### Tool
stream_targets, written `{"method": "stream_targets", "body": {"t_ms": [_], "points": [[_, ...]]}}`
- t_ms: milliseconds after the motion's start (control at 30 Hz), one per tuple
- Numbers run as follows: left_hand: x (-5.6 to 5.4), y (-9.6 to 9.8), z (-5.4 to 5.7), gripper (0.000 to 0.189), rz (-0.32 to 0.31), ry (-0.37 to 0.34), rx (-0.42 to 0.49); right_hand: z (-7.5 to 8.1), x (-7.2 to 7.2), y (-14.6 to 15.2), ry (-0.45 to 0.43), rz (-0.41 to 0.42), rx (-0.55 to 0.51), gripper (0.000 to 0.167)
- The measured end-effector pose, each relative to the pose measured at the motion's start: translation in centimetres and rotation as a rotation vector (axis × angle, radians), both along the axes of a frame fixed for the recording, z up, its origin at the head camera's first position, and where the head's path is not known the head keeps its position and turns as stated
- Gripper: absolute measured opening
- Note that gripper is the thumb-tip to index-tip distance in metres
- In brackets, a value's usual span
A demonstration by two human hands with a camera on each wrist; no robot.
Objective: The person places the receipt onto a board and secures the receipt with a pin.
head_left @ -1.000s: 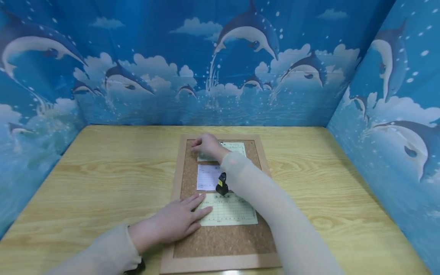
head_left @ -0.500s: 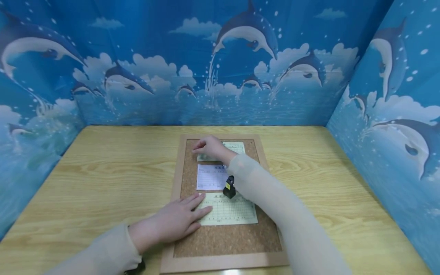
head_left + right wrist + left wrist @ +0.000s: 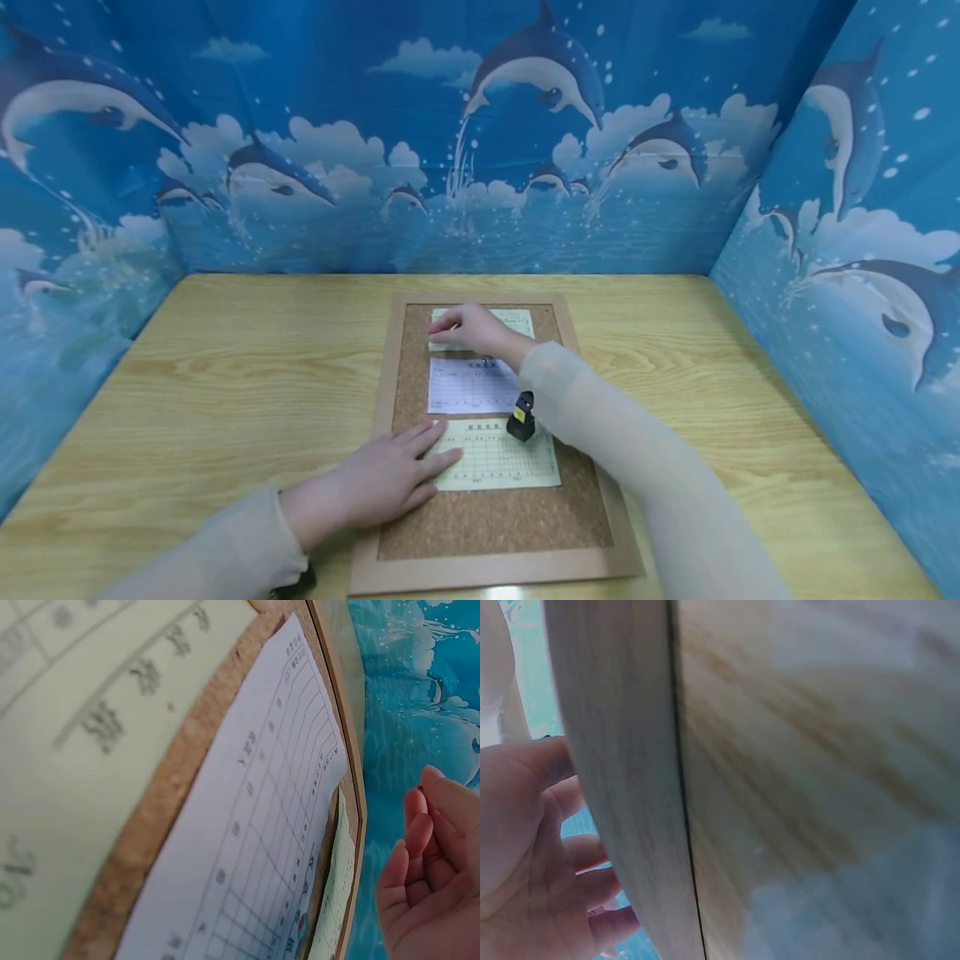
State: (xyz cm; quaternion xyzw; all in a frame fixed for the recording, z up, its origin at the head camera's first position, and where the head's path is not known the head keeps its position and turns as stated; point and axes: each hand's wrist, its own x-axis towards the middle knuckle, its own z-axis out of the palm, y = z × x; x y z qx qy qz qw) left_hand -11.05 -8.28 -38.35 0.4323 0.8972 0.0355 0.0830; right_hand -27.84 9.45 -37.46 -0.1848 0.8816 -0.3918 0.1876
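My left hand (image 3: 390, 475) lies with its fingers spread over the left edge of a framed cork board (image 3: 495, 529). Its fingertips rest on the left side of the lower pale-green printed form (image 3: 498, 454). Farther up, my right hand (image 3: 472, 327) is held over the upper pale-green form (image 3: 517, 321). In the right wrist view, its thumb and index fingertips (image 3: 424, 780) meet around a tiny pin-like thing, mostly hidden. Between the two green forms is a white printed form (image 3: 465, 392). A small pin (image 3: 486, 360) shows at its top edge.
The board lies on a wood-grain table (image 3: 247, 392). A blue dolphin-print curtain (image 3: 337, 100) closes off the back and both sides. A small black device (image 3: 521, 417) sits at my right wrist, over the lower form.
My right hand has drawn a little rightward and nearer, uncovering more of the white form and the upper form's left corner. My left hand has stayed in place.
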Motion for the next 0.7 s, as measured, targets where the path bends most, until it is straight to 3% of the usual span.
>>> {"method": "stream_targets", "body": {"t_ms": [367, 700], "points": [[0.0, -0.1, 0.1, 0.049, -0.005, 0.012, 0.017, 0.2, 1.0, 1.7, 0.001, 0.014, -0.012, 0.023], [0.1, 0.0, 0.3, 0.048, -0.009, 0.02, 0.01, -0.2, 1.6, 2.9, -0.011, -0.021, -0.004, 0.024]]}}
